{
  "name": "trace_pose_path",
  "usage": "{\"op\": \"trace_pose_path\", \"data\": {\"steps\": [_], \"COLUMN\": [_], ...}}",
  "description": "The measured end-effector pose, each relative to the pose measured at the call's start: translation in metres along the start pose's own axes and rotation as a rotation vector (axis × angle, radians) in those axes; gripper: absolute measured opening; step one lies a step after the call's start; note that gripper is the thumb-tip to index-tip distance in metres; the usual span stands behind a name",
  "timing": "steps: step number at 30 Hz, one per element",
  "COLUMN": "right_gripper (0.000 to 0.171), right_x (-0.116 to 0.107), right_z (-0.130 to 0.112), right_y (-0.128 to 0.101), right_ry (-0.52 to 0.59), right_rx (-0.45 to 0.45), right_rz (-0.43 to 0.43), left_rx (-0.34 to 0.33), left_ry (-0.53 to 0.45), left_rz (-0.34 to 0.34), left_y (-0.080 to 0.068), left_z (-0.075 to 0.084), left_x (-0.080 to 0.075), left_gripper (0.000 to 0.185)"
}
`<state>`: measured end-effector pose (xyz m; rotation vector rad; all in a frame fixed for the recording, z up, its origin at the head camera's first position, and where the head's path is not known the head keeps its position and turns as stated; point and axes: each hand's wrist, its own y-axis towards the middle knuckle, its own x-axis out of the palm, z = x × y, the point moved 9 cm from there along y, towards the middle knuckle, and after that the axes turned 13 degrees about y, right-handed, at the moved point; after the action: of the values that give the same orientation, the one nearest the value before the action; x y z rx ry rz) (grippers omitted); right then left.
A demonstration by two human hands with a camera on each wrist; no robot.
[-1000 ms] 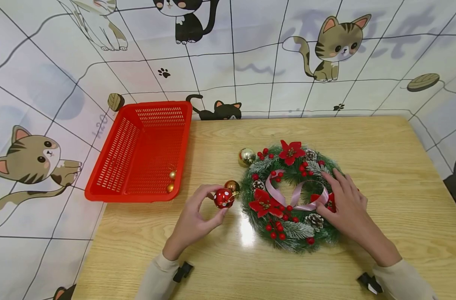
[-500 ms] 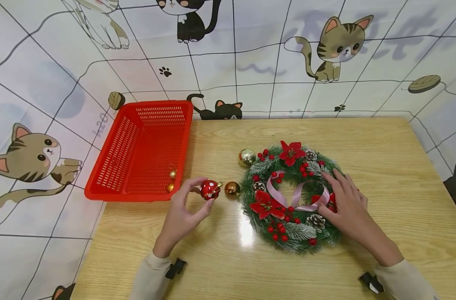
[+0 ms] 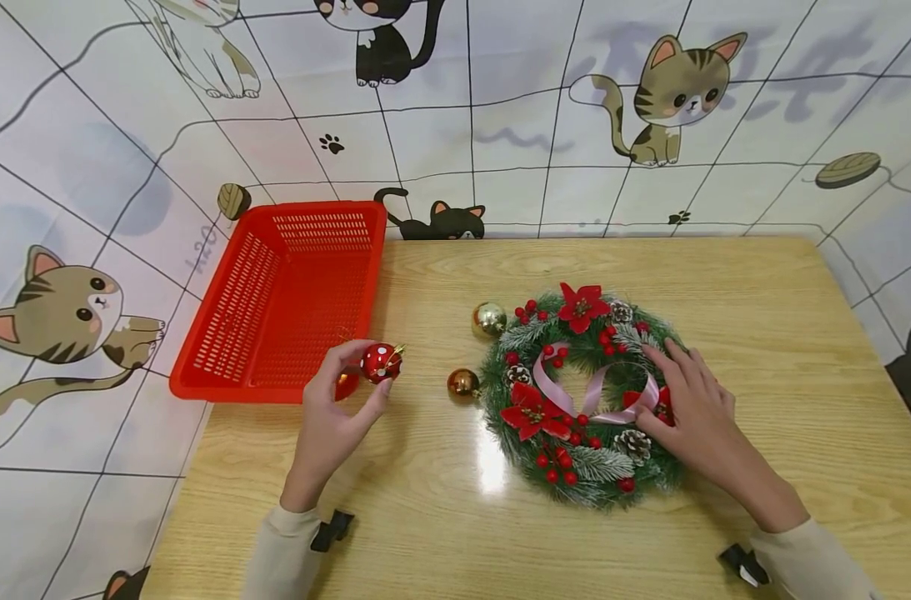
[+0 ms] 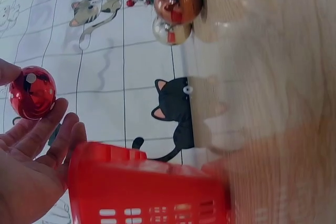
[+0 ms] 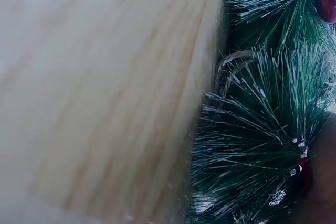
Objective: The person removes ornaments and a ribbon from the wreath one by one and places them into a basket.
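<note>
A red ball ornament [image 3: 382, 363] with white dots and a gold loop is held between the thumb and fingers of my left hand [image 3: 333, 421], in the air by the basket's front right corner. The left wrist view also shows the red ball ornament [image 4: 32, 93] at the fingertips. A green Christmas wreath [image 3: 590, 467] with red flowers, berries, pinecones and a pink ribbon [image 3: 548, 387] lies on the table. My right hand [image 3: 695, 417] holds the wreath's right side, thumb near the ribbon. In the right wrist view, wreath needles [image 5: 252, 145] cover much of that hand.
The red plastic basket [image 3: 222, 367] stands at the table's left; an ornament [image 3: 345, 385] inside is partly hidden by my left hand. A pale gold ball [image 3: 488, 319] and a copper ball [image 3: 463, 384] sit left of the wreath. A cat-printed sheet [image 3: 515, 125] hangs behind the table.
My left hand has carried the red ball ornament left, away from the copper ball and wreath, toward the basket. My right hand stays on the wreath.
</note>
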<state>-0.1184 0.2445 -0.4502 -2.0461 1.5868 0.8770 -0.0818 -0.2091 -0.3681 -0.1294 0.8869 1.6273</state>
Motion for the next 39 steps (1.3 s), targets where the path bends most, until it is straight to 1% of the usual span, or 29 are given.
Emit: {"op": "trace_pose_path", "data": {"steps": [5,12,17,23,26,31,34,39], "right_gripper": [0.094,0.093,0.093,0.092,0.092,0.092,0.091,0.091], "right_x": [0.000,-0.001,-0.001,-0.002,-0.002,-0.002,-0.003,-0.003], "right_z": [0.000,-0.001,-0.001,0.000,0.000,0.000,-0.001,-0.001], "right_y": [0.000,0.002,0.003,0.002,0.001,0.003,0.004,0.004], "right_ry": [-0.008,-0.015,-0.015,-0.021,-0.022,-0.032,-0.041,-0.048], "right_rx": [-0.003,-0.007,-0.015,-0.018,-0.018,-0.025,-0.035,-0.048], "right_rz": [-0.006,-0.016,-0.020,-0.024,-0.031,-0.044,-0.047,-0.045], "left_rx": [-0.033,-0.039,-0.058,-0.073,-0.085,-0.110,-0.124,-0.145], "left_ry": [0.015,-0.009,-0.035,-0.047,-0.025,0.048,0.060,0.073], "left_rz": [0.019,0.060,0.072,0.072,0.084,0.119,0.123,0.108], "left_y": [-0.001,-0.001,-0.002,-0.003,-0.003,-0.004,-0.005,-0.005], "left_z": [-0.008,-0.016,-0.021,-0.026,-0.030,-0.038,-0.041,-0.043], "left_x": [-0.011,-0.023,-0.026,-0.028,-0.032,-0.041,-0.045,-0.047], "left_gripper": [0.055,0.053,0.054,0.055,0.054,0.054,0.054,0.052]}}
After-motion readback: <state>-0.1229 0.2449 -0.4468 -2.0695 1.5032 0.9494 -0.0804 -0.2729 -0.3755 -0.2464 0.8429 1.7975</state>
